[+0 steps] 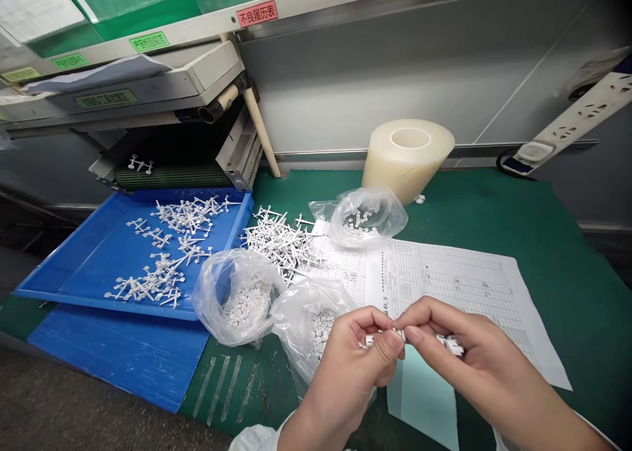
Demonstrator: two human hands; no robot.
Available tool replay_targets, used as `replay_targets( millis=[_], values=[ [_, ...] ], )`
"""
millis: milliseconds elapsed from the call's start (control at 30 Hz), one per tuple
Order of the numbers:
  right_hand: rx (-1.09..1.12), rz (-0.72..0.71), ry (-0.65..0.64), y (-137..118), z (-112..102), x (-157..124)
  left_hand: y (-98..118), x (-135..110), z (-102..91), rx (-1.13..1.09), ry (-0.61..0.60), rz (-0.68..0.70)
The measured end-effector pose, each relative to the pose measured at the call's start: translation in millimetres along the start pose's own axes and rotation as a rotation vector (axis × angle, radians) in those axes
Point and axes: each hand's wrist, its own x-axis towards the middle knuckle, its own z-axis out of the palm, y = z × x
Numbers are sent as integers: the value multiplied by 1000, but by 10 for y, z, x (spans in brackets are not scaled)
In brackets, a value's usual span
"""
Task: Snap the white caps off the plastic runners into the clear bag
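A small white plastic piece [401, 334] is pinched between the fingertips of both hands, above the near edge of printed white paper sheets with ruled tables [459, 273]. The left hand [353, 355] has thumb and forefinger closed together, with another white bit showing between its fingers; the right hand [471, 352] meets it with thumb and forefinger nearly together, its other fingers curled around a few loose white plastic parts [450, 345]. Just behind the left hand is an open clear plastic bag of small white pieces [291, 314]; touching it on the left is a second clear bag with similar contents [210, 296], and a third clear bag [395, 217] lies farther back on the papers. A heap of thin white branched plastic sprues [281, 240] lies behind the first two bags, and more sprues lie in a shallow blue plastic tray [103, 247] at left, below the end of a dark ribbed conveyor belt [172, 174]. A pale blue-green sheet [424, 398] lies under the hands. At the back of the green work surface [557, 253] stands a wide roll of translucent yellowish tape [407, 161]; a white power strip [582, 115] is at upper right.
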Motion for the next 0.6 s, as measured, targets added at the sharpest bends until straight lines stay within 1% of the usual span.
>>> replay_targets(
  millis=[67, 200, 333, 400, 433, 500, 533, 600],
  values=[
    [40, -4, -20, 3, -2, 15, -5, -10, -7, 26, -14, 1],
    [130, -6, 0, 28, -22, 44, 12, -17, -15, 79, -34, -21],
    [173, -19, -140, 89, -46, 48, 18, 4, -17, -12, -77, -111],
    [200, -23, -153, 135, -52, 44, 0, 27, -12, -69, -99, -133],
    [245, -14, -132, 162, -57, 45, -11, 42, -8, -101, -114, -132],
    [434, 61, -44, 221, -82, 57, -27, 74, 0, -171, -116, -104],
    [563, 118, 3, 249, -103, 68, -31, 90, 4, -211, -91, -97],
    [798, 226, 70, 293, -159, 96, -29, 117, 5, -313, 3, -114]
  ],
)
